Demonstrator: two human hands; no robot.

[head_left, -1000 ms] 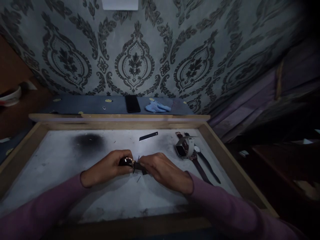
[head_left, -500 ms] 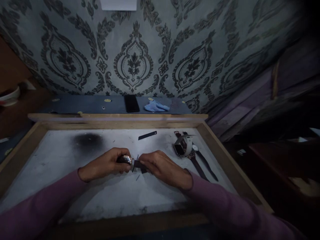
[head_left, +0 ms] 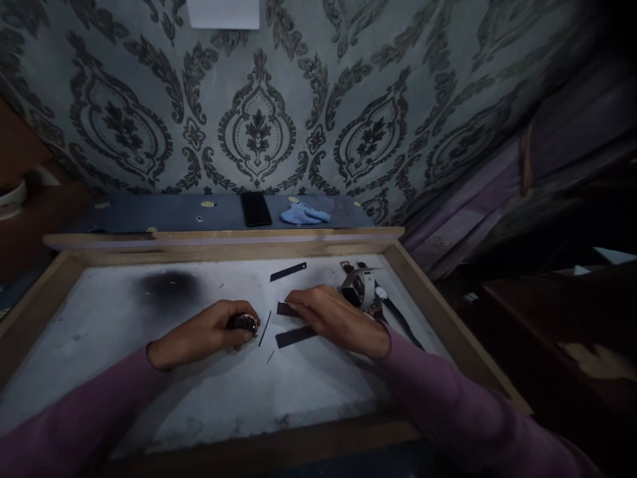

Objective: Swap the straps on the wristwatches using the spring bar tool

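My left hand (head_left: 212,332) is closed around a watch (head_left: 246,323) with a round, shiny case and dark dial. In my right hand (head_left: 338,318), a dark watch strap (head_left: 286,309) is pinched, its end pointing at the watch with a gap between them. A second dark strap (head_left: 293,337) extends from below that hand, partly hidden. Between the hands lie a thin dark rod (head_left: 265,328) and a small thin pin (head_left: 270,357). Beyond them rests a dark flat strip (head_left: 288,271) with a hole at one end.
Several watches (head_left: 368,289) lie together at the right of the white, wood-framed tray (head_left: 223,247). Behind the tray, a black phone (head_left: 255,209) and a crumpled blue cloth (head_left: 304,213) rest on a blue cover below the patterned wall.
The watch and the strap, close together before, are now apart. My right hand has moved right and up with the strap, and the second strap and rod show more fully.
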